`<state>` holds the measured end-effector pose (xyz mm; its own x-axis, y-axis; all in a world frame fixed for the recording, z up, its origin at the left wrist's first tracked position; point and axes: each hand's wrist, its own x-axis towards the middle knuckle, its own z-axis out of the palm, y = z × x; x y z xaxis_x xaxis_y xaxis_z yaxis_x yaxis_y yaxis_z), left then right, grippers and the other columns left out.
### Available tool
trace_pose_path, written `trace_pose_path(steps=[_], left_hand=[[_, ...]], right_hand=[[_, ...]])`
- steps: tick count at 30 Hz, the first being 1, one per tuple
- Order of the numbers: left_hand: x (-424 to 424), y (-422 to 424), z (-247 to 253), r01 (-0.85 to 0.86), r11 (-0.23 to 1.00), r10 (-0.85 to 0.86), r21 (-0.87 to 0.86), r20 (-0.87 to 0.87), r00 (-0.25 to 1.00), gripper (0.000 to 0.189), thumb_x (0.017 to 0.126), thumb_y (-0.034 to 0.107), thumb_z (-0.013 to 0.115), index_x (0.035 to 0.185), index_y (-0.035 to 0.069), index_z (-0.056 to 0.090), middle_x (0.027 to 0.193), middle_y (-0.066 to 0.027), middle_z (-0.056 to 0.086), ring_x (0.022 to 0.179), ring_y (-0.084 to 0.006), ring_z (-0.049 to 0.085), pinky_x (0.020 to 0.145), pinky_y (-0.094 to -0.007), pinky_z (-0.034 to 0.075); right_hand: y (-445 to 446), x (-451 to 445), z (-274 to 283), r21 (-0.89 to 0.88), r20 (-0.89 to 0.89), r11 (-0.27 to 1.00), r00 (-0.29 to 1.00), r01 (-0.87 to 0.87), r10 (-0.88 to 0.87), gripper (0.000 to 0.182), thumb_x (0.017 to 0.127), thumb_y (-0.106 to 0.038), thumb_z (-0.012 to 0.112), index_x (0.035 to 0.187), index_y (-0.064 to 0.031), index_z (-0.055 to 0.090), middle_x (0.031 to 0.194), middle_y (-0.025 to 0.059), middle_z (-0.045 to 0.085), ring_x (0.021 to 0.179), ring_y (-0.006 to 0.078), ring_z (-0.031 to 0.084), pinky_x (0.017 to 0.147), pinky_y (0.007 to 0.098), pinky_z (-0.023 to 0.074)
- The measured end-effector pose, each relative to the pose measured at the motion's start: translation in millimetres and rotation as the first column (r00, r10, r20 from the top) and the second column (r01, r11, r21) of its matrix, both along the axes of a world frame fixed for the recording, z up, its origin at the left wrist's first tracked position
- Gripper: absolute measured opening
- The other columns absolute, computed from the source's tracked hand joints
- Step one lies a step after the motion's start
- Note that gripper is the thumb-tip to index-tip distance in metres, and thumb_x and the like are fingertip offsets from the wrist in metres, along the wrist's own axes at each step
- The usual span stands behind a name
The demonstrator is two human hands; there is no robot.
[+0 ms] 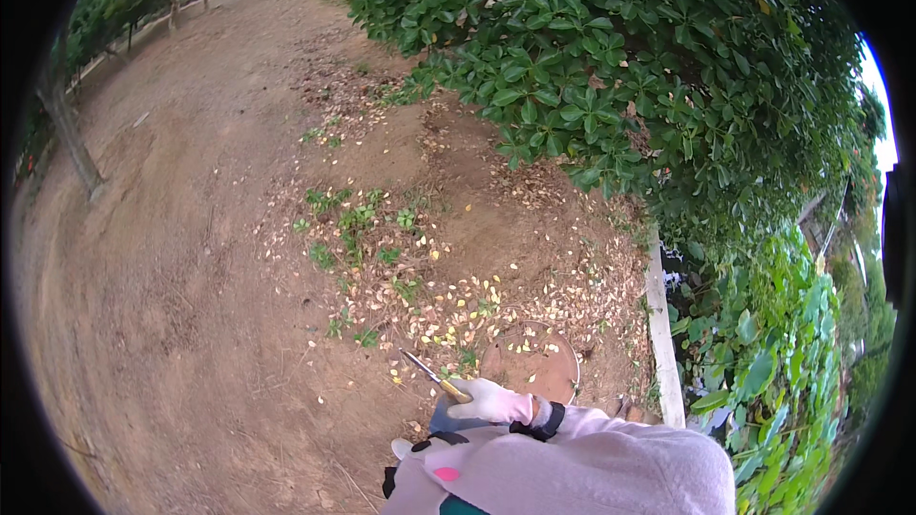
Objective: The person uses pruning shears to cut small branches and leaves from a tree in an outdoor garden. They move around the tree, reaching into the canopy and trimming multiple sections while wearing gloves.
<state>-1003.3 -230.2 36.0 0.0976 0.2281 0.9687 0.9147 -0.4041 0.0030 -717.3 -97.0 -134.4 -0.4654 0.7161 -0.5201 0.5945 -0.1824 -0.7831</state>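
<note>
My right hand (490,402), in a pale knitted work glove, is closed around the yellowish handle of a long-bladed hand tool (429,372), which looks like pruning shears or a knife. Its dark, narrow blade points up and left above the bare soil. A dark band circles the wrist at the end of the light sleeve. Just beyond the hand a round, reddish-brown lid (529,357) lies on the ground with a few leaves on it. My left hand is out of view.
A dense leafy bush (587,64) overhangs the upper right. A pale concrete edging (665,343) runs along the right, with broad-leaved plants (766,372) beyond it. Low green weeds (358,218) and fallen leaves lie ahead. A tree trunk (71,136) stands at left.
</note>
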Motion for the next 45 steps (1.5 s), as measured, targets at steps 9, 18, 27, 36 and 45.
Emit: trace_pose_path(steps=[9, 18, 27, 36, 45], left_hand=[[40, 179, -76, 0.287, 0.329, -0.599, -0.9, 0.036, 0.8, 0.035, 0.079, 0.02, 0.069, 0.11, 0.005, 0.062, 0.082, -0.0122, 0.067, 0.077, -0.0286, 0.066, 0.08, -0.04, 0.05], [55, 288, -114, 0.595, 0.019, -0.353, -0.804, 0.551, 0.756, 0.036, 0.083, 0.01, 0.064, 0.119, 0.002, 0.062, 0.1, -0.0161, 0.069, 0.091, -0.0311, 0.068, 0.082, -0.0378, 0.053], [93, 376, -124, 0.654, -0.07, -0.193, -0.753, 0.653, 0.732, 0.035, 0.086, 0.007, 0.061, 0.12, -0.001, 0.061, 0.102, -0.018, 0.069, 0.093, -0.0242, 0.069, 0.081, -0.0323, 0.053], [115, 432, -128, 0.688, -0.204, -0.238, -0.696, 0.717, 0.655, 0.034, 0.088, 0.006, 0.059, 0.121, -0.001, 0.06, 0.101, -0.0135, 0.07, 0.096, -0.0195, 0.067, 0.084, -0.0311, 0.052], [108, 478, -134, 0.738, -0.275, -0.221, -0.616, 0.787, 0.576, 0.032, 0.088, 0.002, 0.059, 0.12, -0.002, 0.059, 0.102, -0.0129, 0.069, 0.092, -0.0176, 0.067, 0.082, -0.0284, 0.052]], right_hand=[[63, 14, -25, -0.224, -0.346, 0.887, 0.818, 0.403, -0.459, 0.02, 0.087, -0.024, 0.064, 0.087, -0.0047, 0.061, 0.069, -0.0009, 0.055, 0.059, 0.0093, 0.051, 0.051, 0.0263, 0.0398], [184, 104, -8, -0.213, -0.613, 0.673, 0.44, 0.708, -0.657, 0.02, 0.087, -0.019, 0.065, 0.098, -0.0034, 0.057, 0.078, 0.0026, 0.061, 0.066, 0.0122, 0.057, 0.059, 0.0271, 0.0459], [263, 194, 9, -0.038, -0.343, 0.715, 0.663, 0.698, -0.665, 0.029, 0.085, -0.026, 0.067, 0.095, 0.0006, 0.062, 0.076, 0.0041, 0.063, 0.068, 0.0124, 0.059, 0.061, 0.0269, 0.0457], [318, 218, 28, -0.095, -0.37, 0.788, 0.713, 0.609, -0.595, 0.037, 0.086, -0.028, 0.068, 0.108, 0.0014, 0.063, 0.088, 0.0072, 0.067, 0.076, 0.0152, 0.062, 0.066, 0.0285, 0.0495], [305, 203, 20, -0.201, -0.435, 0.742, 0.62, 0.64, -0.653, 0.037, 0.086, -0.026, 0.066, 0.11, 0.0019, 0.062, 0.094, 0.0104, 0.068, 0.079, 0.018, 0.065, 0.073, 0.0297, 0.0529]])
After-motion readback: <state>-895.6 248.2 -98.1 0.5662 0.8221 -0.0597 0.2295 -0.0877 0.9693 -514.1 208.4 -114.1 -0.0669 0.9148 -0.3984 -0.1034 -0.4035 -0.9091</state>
